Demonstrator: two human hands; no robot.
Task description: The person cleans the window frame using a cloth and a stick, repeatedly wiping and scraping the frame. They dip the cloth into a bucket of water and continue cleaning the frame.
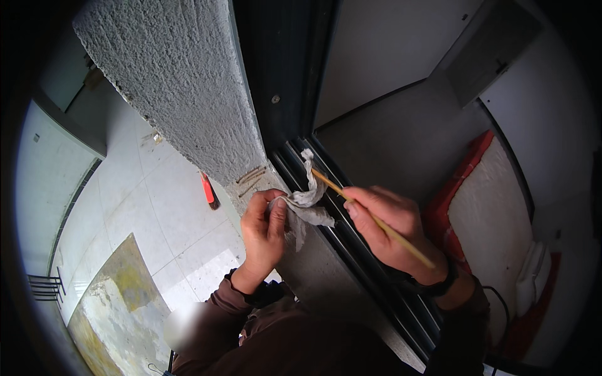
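Pinched between the thumb and fingers of my left hand (265, 221) is a crumpled grey-white cloth rag (305, 214). My right hand (392, 225) grips a thin wooden stick (401, 238) like a pen, and the stick's far tip meets or overlaps the raised end of the rag. Both hands are over the dark metal sliding track (350, 237) of a window or door frame. Several thin brown sticks or strips (251, 177) lie on the rough sill just beyond my left hand.
A rough cement wall end (183, 75) rises beside the dark frame (280, 61). On the tiled floor at left are a red-handled brush (207, 190) and a stained board or sheet (117, 301). A red-edged bundle or mattress with a pale cover (494, 211) lies at right.
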